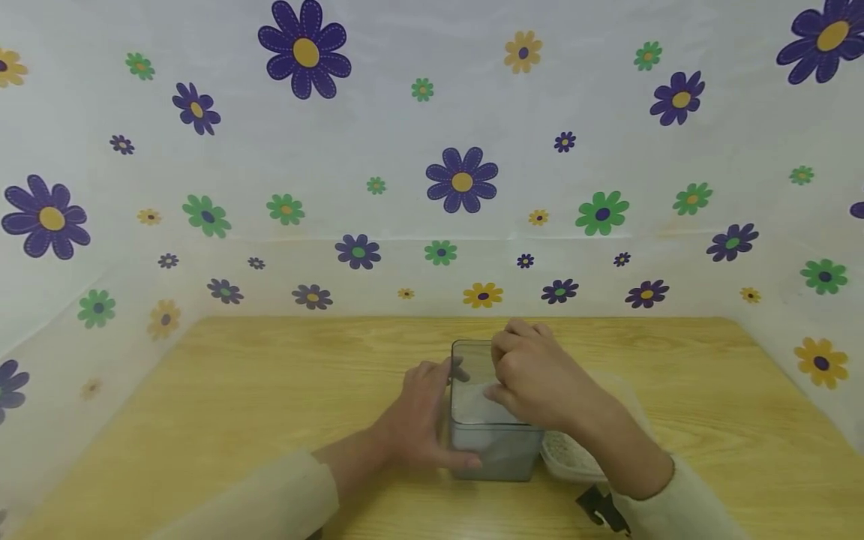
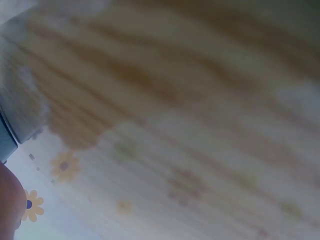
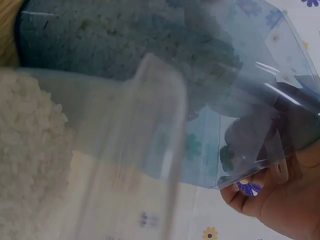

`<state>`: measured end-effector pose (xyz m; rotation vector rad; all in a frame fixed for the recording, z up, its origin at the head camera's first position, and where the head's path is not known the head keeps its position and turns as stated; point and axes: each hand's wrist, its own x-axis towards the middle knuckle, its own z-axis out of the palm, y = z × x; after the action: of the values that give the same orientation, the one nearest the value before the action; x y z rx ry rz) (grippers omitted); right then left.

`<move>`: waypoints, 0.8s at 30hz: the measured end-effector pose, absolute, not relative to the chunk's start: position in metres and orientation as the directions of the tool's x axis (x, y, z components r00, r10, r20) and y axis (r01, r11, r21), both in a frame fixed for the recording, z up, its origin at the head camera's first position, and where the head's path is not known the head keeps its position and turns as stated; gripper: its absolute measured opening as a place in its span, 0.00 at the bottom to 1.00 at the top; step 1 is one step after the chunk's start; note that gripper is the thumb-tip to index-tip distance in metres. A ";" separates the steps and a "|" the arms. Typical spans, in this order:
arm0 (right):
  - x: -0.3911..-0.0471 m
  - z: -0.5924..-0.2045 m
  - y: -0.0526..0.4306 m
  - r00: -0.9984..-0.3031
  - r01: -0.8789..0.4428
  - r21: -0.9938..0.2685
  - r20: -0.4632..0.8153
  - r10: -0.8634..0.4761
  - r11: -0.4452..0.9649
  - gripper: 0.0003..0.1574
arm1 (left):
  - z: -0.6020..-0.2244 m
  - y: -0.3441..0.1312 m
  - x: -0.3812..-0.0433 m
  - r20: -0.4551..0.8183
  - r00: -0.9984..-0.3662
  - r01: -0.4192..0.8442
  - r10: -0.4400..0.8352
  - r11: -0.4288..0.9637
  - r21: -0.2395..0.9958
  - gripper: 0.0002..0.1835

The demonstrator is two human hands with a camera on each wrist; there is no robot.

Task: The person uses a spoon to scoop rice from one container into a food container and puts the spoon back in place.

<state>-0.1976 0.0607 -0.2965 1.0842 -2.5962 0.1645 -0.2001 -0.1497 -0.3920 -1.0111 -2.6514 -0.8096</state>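
Note:
A grey-tinted clear rectangular container (image 1: 496,454) stands on the table with white rice showing through its walls. My left hand (image 1: 421,420) grips its left side, thumb across the near face and fingers behind. Over its open top, at the right, is my right hand (image 1: 536,367) with curled fingers. In the right wrist view that hand (image 3: 287,200) appears at the container's rim, around the clear handle of a scoop (image 3: 278,162); the scoop's bowl is hard to make out. The left wrist view is blurred, with only a finger (image 2: 10,200) at its edge.
Right beside the container, partly under my right forearm, sits a clear plastic tub (image 1: 574,472) holding rice (image 3: 30,165). A black piece (image 1: 601,510) lies near my right sleeve. A flowered sheet (image 1: 378,135) rises behind and beside the wooden table (image 1: 270,390).

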 end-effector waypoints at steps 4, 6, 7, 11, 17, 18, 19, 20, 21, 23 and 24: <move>-0.199 -0.295 0.063 -0.722 -0.665 -0.097 0.340 -0.603 0.741 0.18 | -0.390 -0.151 -0.198 0.345 -0.763 0.647 0.547 0.625 0.437 0.58; -0.200 -0.294 0.066 -0.746 -0.646 -0.158 0.340 -0.573 0.747 0.20 | -0.390 -0.151 -0.197 0.338 -0.769 0.639 0.543 0.628 0.445 0.57; -0.201 -0.293 0.068 -0.754 -0.638 -0.176 0.340 -0.562 0.750 0.21 | -0.390 -0.151 -0.197 0.338 -0.770 0.638 0.542 0.629 0.444 0.56; -0.203 -0.290 0.076 -0.777 -0.620 -0.258 0.329 -0.537 0.741 0.22 | -0.391 -0.151 -0.198 0.346 -0.765 0.644 0.544 0.631 0.433 0.58; -0.207 -0.288 0.086 -0.834 -0.552 -0.418 0.267 -0.483 0.721 0.27 | -0.392 -0.151 -0.200 0.371 -0.745 0.667 0.555 0.620 0.412 0.61; -0.207 -0.288 0.087 -0.845 -0.534 -0.445 0.255 -0.470 0.719 0.27 | -0.392 -0.151 -0.200 0.369 -0.748 0.663 0.551 0.623 0.415 0.61; -0.208 -0.287 0.089 -0.852 -0.523 -0.459 0.248 -0.461 0.718 0.27 | -0.392 -0.151 -0.200 0.368 -0.750 0.662 0.550 0.623 0.417 0.61; -0.208 -0.286 0.090 -0.864 -0.500 -0.489 0.231 -0.446 0.715 0.27 | -0.393 -0.152 -0.200 0.365 -0.751 0.660 0.549 0.625 0.418 0.61; -0.208 -0.286 0.091 -0.878 -0.473 -0.516 0.212 -0.428 0.714 0.27 | -0.393 -0.152 -0.200 0.362 -0.754 0.657 0.548 0.627 0.419 0.61; -0.209 -0.284 0.094 -0.899 -0.429 -0.560 0.185 -0.397 0.709 0.27 | -0.393 -0.152 -0.200 0.358 -0.757 0.654 0.547 0.631 0.418 0.62; -0.209 -0.283 0.095 -0.903 -0.419 -0.576 0.179 -0.391 0.702 0.27 | -0.393 -0.152 -0.201 0.361 -0.754 0.657 0.549 0.631 0.413 0.62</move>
<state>-0.2091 0.0952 -0.2834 0.6805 -2.8579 0.9840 -0.2006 -0.1516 -0.3934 -0.9927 -2.6516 -0.7913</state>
